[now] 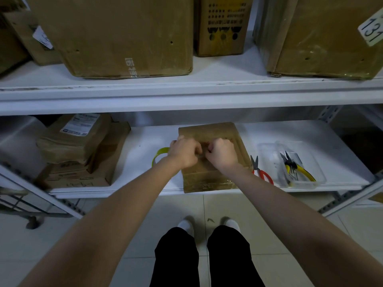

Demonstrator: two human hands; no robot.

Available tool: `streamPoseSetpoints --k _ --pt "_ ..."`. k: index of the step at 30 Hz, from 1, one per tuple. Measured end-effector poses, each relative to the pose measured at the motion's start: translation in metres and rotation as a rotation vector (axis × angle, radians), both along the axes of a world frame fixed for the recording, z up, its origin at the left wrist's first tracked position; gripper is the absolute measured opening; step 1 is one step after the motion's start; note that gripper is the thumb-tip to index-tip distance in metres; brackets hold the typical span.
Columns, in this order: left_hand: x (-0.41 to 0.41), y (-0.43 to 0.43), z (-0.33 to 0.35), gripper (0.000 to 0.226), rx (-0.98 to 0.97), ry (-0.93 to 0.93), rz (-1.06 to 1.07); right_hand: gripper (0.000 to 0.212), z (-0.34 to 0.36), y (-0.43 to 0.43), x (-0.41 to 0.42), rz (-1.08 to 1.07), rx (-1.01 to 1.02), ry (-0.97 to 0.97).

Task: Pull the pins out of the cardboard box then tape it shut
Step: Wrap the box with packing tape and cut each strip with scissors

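The only writing that reads plainly is "131" in black on a white tag (372, 27), stuck to the large brown carton (323, 38) at the right of the upper white shelf (207, 92). The narrow brown carton (223, 23) beside it carries black dot patterns and the big brown carton (116, 34) at the middle a small grey stamp, both too blurred to read. So is the print on the white shipping label (81, 124) topping the stack of brown parcels (83, 152) at the left of the lower white shelf (141, 146). The small brown cardboard box (207, 177) lies at the middle of this lower shelf, its near end at the front edge. The left hand (183, 152) and right hand (222, 152) rest on its top, knuckles nearly touching. Each grip is curled tight with the fingertips tucked under, so I cannot tell whether either has hold of anything. A yellow-green tape ring (160, 153) lies just left of the left hand, partly hidden by the wrist. Red-handled scissors (261, 174) lie just right of the box, and past them a clear plastic tray (320, 180) holds yellow-handled pliers (298, 168). Bare shelf shows between the parcels and the box and behind the tray, while the upper shelf's edge hangs low over the hands.
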State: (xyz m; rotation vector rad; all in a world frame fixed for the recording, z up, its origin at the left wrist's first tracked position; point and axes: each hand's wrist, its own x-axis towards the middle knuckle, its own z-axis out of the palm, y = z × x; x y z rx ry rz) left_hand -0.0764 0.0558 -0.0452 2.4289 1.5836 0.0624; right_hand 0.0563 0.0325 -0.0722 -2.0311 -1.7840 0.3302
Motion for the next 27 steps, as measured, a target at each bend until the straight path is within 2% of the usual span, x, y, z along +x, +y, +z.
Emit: streamPoseSetpoints --k 3,8,12,16,19,21,23,27 --pt "0.003 -0.008 0.0 0.045 -0.088 0.061 -0.06 0.017 0.003 -0.001 -0.001 0.012 -0.028 -0.065" --pt "0.001 -0.015 -0.003 0.042 -0.078 0.11 -0.044 0.013 0.019 0.002 -0.007 0.068 -0.088 -0.286" --pt "0.002 -0.019 -0.007 0.041 -0.092 0.133 -0.048 0.027 0.029 0.004 0.006 0.005 -0.12 -0.37" --pt "0.002 -0.02 -0.002 0.041 -0.127 0.169 -0.073 0.012 0.025 -0.002 0.013 0.076 -0.044 -0.446" --pt "-0.001 -0.019 0.006 0.044 -0.192 0.103 -0.019 0.027 0.006 -0.011 0.006 0.27 -0.03 -0.336" --pt "-0.007 -0.017 0.008 0.042 -0.153 0.055 0.046 0.04 -0.008 -0.018 0.006 0.372 -0.043 -0.318" --pt "-0.012 -0.018 0.008 0.041 -0.12 0.095 0.064 0.05 -0.014 -0.02 0.008 0.39 -0.065 -0.417" --pt "-0.012 -0.026 0.006 0.035 -0.113 0.174 0.017 0.056 -0.014 -0.021 0.003 0.343 -0.135 -0.56"
